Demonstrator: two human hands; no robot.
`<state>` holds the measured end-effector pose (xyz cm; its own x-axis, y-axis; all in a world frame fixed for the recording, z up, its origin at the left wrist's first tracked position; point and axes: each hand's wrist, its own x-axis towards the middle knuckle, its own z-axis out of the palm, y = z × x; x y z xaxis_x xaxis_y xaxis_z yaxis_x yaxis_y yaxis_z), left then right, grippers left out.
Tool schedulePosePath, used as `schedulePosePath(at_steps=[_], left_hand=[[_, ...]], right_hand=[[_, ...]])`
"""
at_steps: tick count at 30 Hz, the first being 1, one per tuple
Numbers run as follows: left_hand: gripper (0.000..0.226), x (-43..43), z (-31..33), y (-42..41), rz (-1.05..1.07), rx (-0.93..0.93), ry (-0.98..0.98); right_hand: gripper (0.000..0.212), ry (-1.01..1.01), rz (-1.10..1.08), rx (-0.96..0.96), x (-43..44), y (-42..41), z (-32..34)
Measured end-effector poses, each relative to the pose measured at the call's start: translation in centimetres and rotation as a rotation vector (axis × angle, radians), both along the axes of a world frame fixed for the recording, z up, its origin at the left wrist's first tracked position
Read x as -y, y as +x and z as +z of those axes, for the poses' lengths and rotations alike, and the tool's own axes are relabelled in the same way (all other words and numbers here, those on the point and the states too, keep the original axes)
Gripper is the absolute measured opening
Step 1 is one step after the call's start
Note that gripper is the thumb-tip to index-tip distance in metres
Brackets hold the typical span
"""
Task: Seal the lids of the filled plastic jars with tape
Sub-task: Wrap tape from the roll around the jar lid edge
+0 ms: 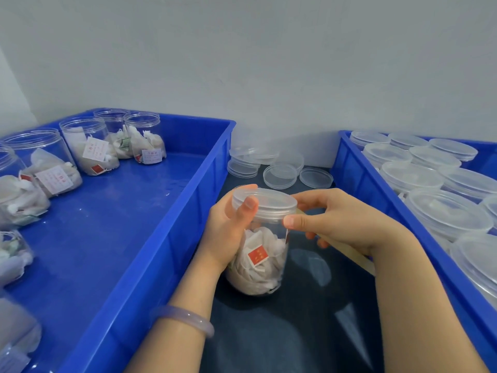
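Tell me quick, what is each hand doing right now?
Left hand: grips the filled plastic jar just below its lid.
Right hand: pinches the lid's edge, with a tan tape strip under its fingers.

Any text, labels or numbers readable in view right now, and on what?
Red tag in the held jar: pale marks, too blurred to read.
White slips in the open jars, left blue bin: print too small to read.
No other text visible.

Left hand point(228, 230) grips (thumb up); right hand point(344, 224) pinches.
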<state>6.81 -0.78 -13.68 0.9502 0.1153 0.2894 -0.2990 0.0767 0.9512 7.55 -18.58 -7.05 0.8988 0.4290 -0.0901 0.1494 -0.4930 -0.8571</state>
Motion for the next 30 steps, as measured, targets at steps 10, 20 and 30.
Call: schedulePosePath(at_steps=[10, 20, 30], left_hand=[[0.112, 0.7, 1.2, -0.6, 0.22, -0.04, 0.304], [0.089, 0.4, 0.3, 0.0, 0.302, -0.013, 0.121], [0.103, 0.1, -0.1, 0.2, 0.147, -0.012, 0.055]], right_hand=[[0.075, -0.069, -0.133, 0.081, -0.5, 0.4, -0.3], [0.033, -0.207, 0.017, 0.116, -1.2, -0.4, 1.0], [0.037, -0.067, -0.05, 0.096, -0.5, 0.6, 0.0]])
